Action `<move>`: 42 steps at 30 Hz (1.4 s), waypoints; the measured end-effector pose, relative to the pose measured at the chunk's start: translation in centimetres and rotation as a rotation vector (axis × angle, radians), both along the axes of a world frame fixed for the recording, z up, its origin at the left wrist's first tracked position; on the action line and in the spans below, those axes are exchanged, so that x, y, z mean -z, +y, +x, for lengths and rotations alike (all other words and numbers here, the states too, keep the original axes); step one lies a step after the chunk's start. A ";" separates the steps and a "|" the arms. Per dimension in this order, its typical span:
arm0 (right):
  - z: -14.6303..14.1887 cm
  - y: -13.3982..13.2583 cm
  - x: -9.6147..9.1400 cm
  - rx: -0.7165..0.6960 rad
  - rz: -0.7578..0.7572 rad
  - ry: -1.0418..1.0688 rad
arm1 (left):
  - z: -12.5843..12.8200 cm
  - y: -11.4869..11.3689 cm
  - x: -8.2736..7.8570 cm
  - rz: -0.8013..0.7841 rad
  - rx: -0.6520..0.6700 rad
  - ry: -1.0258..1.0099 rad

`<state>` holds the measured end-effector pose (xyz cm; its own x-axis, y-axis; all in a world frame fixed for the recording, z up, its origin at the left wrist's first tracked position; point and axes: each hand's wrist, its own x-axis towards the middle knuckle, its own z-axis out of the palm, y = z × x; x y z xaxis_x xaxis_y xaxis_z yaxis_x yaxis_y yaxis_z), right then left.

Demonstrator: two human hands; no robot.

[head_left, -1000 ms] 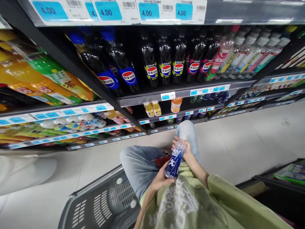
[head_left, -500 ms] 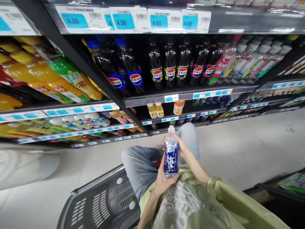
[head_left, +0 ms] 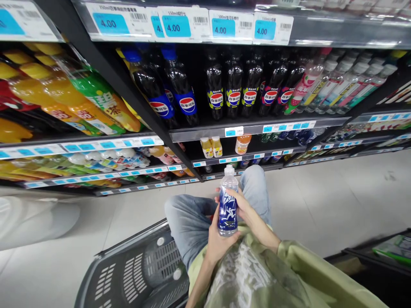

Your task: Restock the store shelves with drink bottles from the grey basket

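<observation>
A clear drink bottle [head_left: 228, 214] with a dark blue label, white lettering and a white running figure is held upright in front of my body. My left hand [head_left: 220, 239] wraps round its lower part, the thumb near its base. On the other side my right hand [head_left: 240, 201] grips the upper label, with its thumb lying across the front. The bottle's pale cap [head_left: 229, 169] is on. Fingers behind the bottle are mostly hidden.
Ahead stands a drinks shelf [head_left: 205, 133] with cola bottles [head_left: 215, 92] and orange drinks [head_left: 64, 94]. Price tags [head_left: 192, 25] line its edges. A grey shopping basket [head_left: 128, 273] sits at my left. A white rounded object [head_left: 35, 222] is further left; a dark rack [head_left: 379, 261] is at right.
My right thumb has come round onto the front of the label. The bottle has turned slightly and shifted a little left, and the view has moved slightly.
</observation>
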<state>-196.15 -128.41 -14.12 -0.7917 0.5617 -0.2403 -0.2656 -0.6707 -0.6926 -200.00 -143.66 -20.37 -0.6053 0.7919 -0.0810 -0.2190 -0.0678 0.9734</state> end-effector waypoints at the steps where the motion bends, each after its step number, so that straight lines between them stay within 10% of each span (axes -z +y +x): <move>1: 0.0 0.1 0.3 0.002 -0.008 0.001 | 0.0 -0.1 0.2 0.000 0.001 0.009; 10: 0.6 1.5 3.3 -0.094 -0.086 -0.016 | 0.8 -0.6 2.1 0.143 0.034 -0.084; 42: 1.7 2.3 3.1 -0.045 -0.141 -0.010 | 0.9 0.0 0.2 0.112 0.087 0.000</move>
<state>-194.43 -126.13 -17.24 -0.8127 0.4856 -0.3221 -0.2264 -0.7725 -0.5933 -199.08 -143.63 -20.57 -0.5337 0.8456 0.0104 -0.2290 -0.1564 0.9608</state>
